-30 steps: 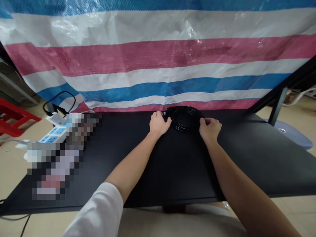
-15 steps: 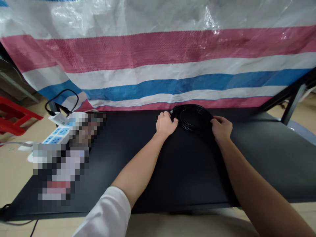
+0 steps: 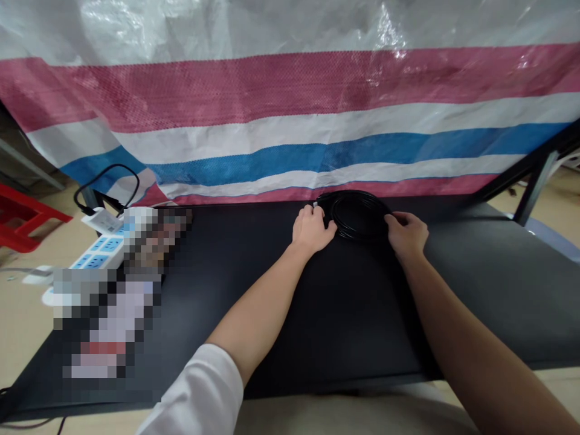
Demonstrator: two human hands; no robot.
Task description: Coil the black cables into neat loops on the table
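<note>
Head view, and we're right on the fingers: the left hand (image 3: 312,231) is curled against the near-left edge of a coil of black cable (image 3: 356,216), with the right hand (image 3: 406,234) cupped on its right edge. Both sets of fingers are bent and touching the loops, but whether they're truly pinching or just resting, I can't tell from here. A small pale connector tip (image 3: 314,205) pokes out just past the left fingertips.

That coil lies flat at the far edge of the tabletop, between the hands. It looks light, soft and a bit springy, with a smooth jacket, so the loops could slide apart; the safest hold looks like both sides at once, with the connector end kept under control.

Beneath it, a matte black tabletop (image 3: 502,290) runs wide. Off to the left sit a white power strip with blue sockets (image 3: 102,254) and pixelated, unreadable items. Behind everything hangs a striped woven tarpaulin (image 3: 290,139) in pink, white and blue, and a red plastic stool (image 3: 25,217) stands on the pale floor at far left.
</note>
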